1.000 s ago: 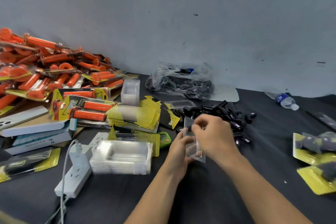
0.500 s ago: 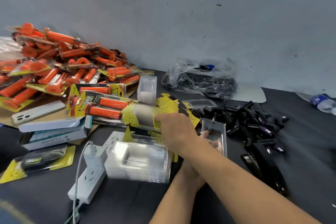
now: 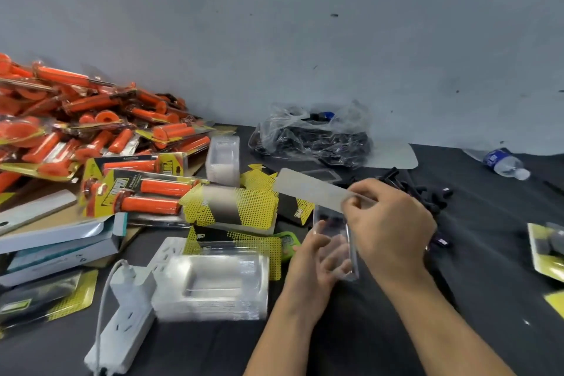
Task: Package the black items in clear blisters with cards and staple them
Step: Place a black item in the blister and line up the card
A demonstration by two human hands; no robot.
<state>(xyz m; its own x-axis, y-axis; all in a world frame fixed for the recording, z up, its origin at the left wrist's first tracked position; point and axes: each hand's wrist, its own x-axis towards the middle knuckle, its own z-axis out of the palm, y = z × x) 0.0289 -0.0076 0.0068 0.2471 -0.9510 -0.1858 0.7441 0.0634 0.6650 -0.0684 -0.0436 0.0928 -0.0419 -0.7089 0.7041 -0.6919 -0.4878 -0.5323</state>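
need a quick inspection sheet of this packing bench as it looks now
surface: dark table, crowded along the left and back
job's things: clear blister, pale card above it, loose black items, blister stack, yellow cards
clutter: orange packs, plastic bag, water bottle, boxes
hands: left hand holds the blister; right hand pinches the card
cables: white power strip, one plug and cable in it
surroundings: grey wall behind

bare dark table (image 3: 488,253) lay open between the right hand (image 3: 387,229) and the yellow packs (image 3: 546,250) at the right edge. on the left, the stack of clear blisters (image 3: 210,287) and the power strip (image 3: 128,314) stood close together; yellow cards (image 3: 238,207) and black items (image 3: 442,194) crowded the far side.
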